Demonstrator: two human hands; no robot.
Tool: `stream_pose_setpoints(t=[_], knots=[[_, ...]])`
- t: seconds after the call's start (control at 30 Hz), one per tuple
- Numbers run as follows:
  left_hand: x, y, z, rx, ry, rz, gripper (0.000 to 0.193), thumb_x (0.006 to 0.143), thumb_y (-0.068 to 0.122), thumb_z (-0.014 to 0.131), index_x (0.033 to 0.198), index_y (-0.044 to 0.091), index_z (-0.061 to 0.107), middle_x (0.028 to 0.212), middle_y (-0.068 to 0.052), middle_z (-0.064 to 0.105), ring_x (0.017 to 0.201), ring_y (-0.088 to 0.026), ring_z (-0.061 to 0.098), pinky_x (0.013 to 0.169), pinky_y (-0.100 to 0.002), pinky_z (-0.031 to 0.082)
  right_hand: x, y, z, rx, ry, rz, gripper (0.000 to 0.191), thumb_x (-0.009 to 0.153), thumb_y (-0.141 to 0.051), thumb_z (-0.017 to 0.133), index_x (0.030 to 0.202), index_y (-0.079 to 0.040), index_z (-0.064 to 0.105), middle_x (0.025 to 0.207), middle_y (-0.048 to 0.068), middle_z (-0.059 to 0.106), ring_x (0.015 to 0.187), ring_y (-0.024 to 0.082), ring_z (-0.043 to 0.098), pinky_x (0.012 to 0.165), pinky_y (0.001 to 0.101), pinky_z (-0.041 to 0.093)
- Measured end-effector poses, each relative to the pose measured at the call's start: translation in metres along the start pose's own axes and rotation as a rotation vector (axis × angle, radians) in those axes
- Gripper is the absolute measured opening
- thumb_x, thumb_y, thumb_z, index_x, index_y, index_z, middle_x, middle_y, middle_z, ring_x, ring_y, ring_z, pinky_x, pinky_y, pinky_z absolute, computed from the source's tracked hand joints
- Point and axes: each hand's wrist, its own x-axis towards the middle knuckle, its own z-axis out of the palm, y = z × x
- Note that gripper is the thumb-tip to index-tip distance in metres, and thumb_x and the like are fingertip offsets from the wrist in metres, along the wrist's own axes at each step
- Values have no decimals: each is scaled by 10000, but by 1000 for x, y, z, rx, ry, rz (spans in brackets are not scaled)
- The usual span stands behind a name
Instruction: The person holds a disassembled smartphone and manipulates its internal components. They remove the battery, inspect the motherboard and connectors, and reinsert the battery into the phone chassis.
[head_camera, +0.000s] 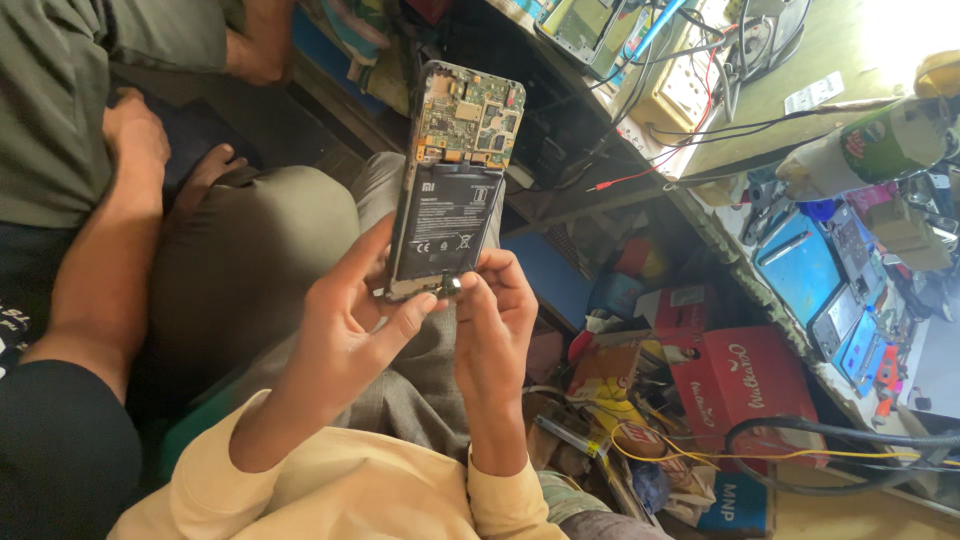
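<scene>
Left hand (345, 330) is wrapped around the lower left edge of an opened phone (452, 180), held upright above the lap. Right hand (495, 320) is pinched on a small part (450, 286) at its bottom. Light, rigid and fragile, the phone is best gripped by its frame edges, clear of the exposed board (468, 118).

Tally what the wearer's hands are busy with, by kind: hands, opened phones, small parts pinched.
Hands: 2, left hand, right hand
Opened phone: 1
Small metal part: 1
Total: 4
</scene>
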Motion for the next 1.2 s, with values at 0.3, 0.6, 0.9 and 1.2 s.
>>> stream_pose_setpoints(t=[0.3, 0.6, 0.9, 1.2], knots=[[2, -3, -5, 57, 60, -15, 681, 929, -57, 655, 1554, -32, 388, 1208, -133, 696, 1035, -146, 705, 884, -291, 627, 6, 9, -2, 74, -4, 130, 126, 1024, -21, 585, 1147, 5, 568, 1034, 71, 663, 872, 122, 641, 797, 295, 543], [6, -6, -9, -25, 29, -4, 715, 919, -90, 646, 1569, -47, 352, 1235, -133, 674, 1084, -146, 671, 875, -294, 595, 8, -1, -8, -110, -27, 61, 247, 1022, -73, 605, 1244, 34, 607, 1117, 67, 675, 1025, 116, 628, 949, 279, 495], [6, -8, -8, -55, 4, -22, 720, 922, -79, 670, 1572, -42, 361, 1247, -131, 672, 1077, -131, 656, 926, -284, 567, 10, -6, -16, -71, -80, 92, 244, 1037, -29, 644, 1252, 82, 615, 1145, 90, 683, 1067, 129, 625, 993, 290, 485], [6, -8, -8, -56, -2, -32, 740, 915, -78, 668, 1578, -43, 339, 1257, -128, 668, 1080, -123, 654, 921, -282, 570, 9, -9, -21, -215, -79, 32, 322, 984, 50, 666, 1297, 103, 610, 1170, 118, 706, 1081, 153, 650, 984, 299, 502]])
